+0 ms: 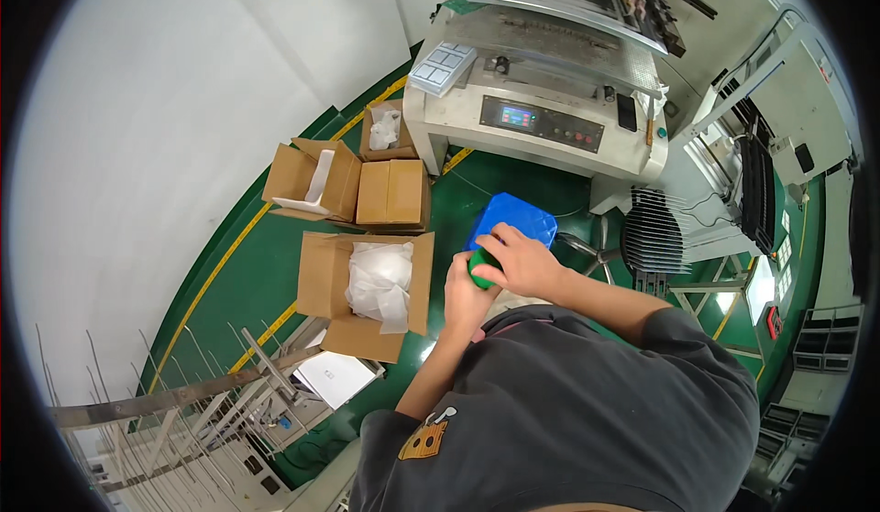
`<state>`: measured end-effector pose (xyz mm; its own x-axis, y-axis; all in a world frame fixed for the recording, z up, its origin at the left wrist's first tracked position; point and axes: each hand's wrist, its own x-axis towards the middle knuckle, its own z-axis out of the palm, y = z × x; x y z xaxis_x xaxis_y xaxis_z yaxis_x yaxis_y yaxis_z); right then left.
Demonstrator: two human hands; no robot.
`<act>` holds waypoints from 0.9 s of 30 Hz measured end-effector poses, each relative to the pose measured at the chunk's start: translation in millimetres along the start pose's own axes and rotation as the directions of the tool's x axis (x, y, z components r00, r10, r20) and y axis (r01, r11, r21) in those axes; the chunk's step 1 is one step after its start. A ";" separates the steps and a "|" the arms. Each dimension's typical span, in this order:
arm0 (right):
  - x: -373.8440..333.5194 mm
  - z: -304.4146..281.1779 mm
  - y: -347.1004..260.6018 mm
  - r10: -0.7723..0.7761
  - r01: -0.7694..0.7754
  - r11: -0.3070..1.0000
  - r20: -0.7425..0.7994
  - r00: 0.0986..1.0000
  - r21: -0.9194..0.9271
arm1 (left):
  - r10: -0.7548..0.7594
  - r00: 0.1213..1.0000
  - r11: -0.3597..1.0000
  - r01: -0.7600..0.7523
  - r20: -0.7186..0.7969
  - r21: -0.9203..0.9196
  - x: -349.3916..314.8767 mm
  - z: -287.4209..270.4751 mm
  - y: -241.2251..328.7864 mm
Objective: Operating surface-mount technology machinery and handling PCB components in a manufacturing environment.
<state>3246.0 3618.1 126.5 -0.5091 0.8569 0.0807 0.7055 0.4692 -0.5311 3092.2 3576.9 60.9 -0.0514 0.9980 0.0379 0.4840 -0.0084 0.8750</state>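
Green rounded object (478,266), partly hidden by fingers, sits between the person's two hands in front of the dark grey shirt (596,402), at the near edge of a blue plastic item (518,217). The left hand (463,294) grips it from the left and below; the right hand (518,260) curls over it from above, thumb and fingers closed on its side.

Writing shows in several places. On the white machine (449,113), a dark control panel (587,136) carries a small lit screen (516,116) with coloured fields, its characters too small to make out, beside a row of buttons. A white sheet (337,379) at lower left bears a small dark mark, likewise illegible. The shirt has a yellow-orange cartoon print (423,439). Left of the hands, an open cardboard box (321,274) holds white wrapping (380,274).
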 end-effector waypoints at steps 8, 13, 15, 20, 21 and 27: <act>55.6 31.4 -13.0 0.097 -0.092 0.995 0.135 0.986 -0.045 | -0.059 0.998 0.995 0.061 -0.024 0.078 25.8 -32.3 -30.1; 84.3 44.9 0.4 0.095 -0.095 0.995 0.149 0.984 -0.002 | -0.054 0.998 0.991 0.055 -0.016 0.123 57.9 -51.2 -26.7; 93.6 44.5 9.9 0.035 -0.040 0.997 0.071 0.997 0.069 | -0.011 1.000 0.990 0.010 0.001 0.140 77.7 -49.5 -37.3; 137.3 39.8 33.5 0.008 -0.011 0.990 0.026 1.000 0.144 | 0.074 0.994 0.982 -0.086 0.076 0.168 133.4 -53.3 -50.4; 149.5 38.6 42.2 0.013 -0.016 0.989 0.021 1.000 0.145 | 0.076 0.992 0.982 -0.092 0.098 0.166 148.1 -55.6 -48.8; 244.8 -5.4 102.1 -0.308 0.283 0.943 0.144 0.940 0.172 | -0.116 0.892 0.985 0.160 0.437 -0.066 255.9 -64.0 -50.0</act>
<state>3196.1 3877.0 96.6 -0.7671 0.6305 0.1185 0.4366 0.6484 -0.6236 2999.0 3828.6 57.8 0.2801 0.9188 -0.2782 0.4105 0.1474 0.8999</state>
